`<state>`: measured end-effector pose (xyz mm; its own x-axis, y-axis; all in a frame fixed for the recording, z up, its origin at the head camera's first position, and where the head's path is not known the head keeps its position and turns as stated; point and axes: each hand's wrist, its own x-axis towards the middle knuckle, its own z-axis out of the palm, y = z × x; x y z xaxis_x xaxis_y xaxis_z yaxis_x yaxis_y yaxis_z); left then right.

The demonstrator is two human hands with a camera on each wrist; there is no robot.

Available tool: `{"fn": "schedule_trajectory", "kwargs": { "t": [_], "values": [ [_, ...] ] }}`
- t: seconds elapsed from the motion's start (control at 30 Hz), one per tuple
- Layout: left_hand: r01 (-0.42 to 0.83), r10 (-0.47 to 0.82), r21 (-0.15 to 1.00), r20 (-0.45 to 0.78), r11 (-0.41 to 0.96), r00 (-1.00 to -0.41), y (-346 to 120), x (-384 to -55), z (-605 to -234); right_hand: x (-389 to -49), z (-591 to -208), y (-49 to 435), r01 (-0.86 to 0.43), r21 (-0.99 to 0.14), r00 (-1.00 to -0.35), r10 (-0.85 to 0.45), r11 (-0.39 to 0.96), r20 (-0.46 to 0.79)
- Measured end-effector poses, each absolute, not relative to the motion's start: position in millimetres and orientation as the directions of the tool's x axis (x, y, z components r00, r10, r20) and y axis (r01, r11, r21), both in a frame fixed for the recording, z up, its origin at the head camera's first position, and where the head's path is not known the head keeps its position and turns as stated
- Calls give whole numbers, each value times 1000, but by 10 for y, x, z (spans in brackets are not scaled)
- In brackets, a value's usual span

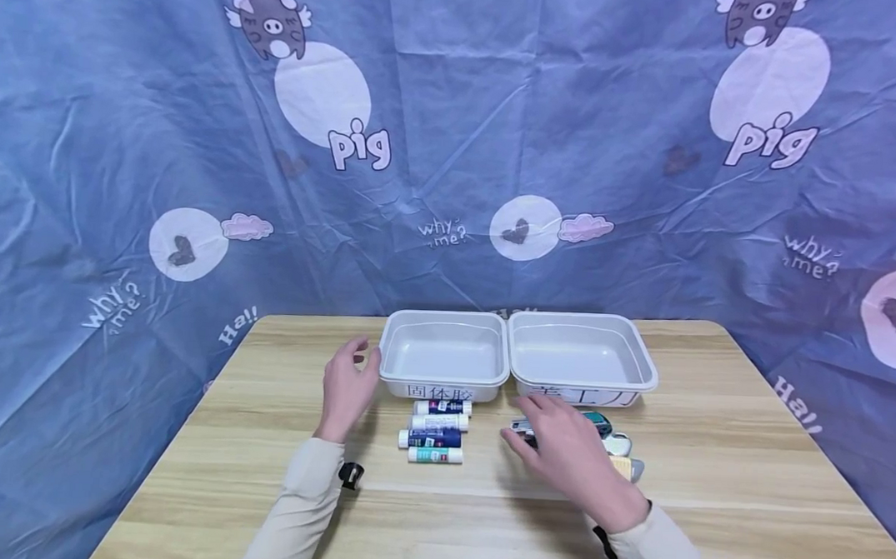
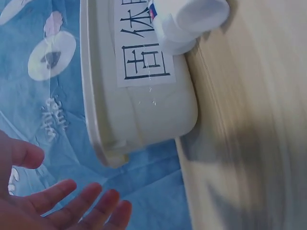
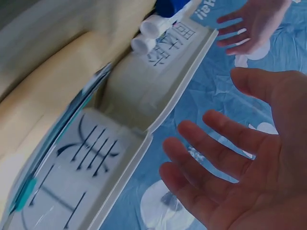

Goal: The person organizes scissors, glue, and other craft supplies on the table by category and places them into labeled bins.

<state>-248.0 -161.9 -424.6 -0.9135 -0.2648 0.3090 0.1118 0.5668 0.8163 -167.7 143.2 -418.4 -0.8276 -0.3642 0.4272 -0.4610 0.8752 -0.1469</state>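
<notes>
My left hand (image 1: pixel 349 389), with its fingers loosely bent and holding nothing, is beside the left end of a white plastic tray (image 1: pixel 391 379). Whether a fingertip touches the rim I cannot tell. My right hand (image 1: pixel 570 452) hovers over several utility knives, its fingers spread and no object in its palm in the right wrist view. It partly hides a teal knife (image 1: pixel 599 422), a whitish one (image 1: pixel 618 444) and a yellow and grey one (image 1: pixel 624 467). Several glue sticks (image 1: pixel 429 439) lie in a column between the hands, one with a green label (image 1: pixel 435 455).
A second white tray (image 1: pixel 648 380) adjoins the first at the back of the wooden table (image 1: pixel 261 430). Both trays carry paper labels with Chinese characters on their fronts, and nothing lies in them. A blue patterned cloth (image 1: pixel 454 146) hangs behind the table.
</notes>
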Motion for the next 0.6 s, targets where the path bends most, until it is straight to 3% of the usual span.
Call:
{"fn": "schedule_trajectory", "kwargs": {
  "t": [0.6],
  "values": [
    [-34,-252,903,84,429,-964,-1622,-2569,-4518,-1920,-4194,834,-529,-270,-839,-447,805,311]
  ]
}}
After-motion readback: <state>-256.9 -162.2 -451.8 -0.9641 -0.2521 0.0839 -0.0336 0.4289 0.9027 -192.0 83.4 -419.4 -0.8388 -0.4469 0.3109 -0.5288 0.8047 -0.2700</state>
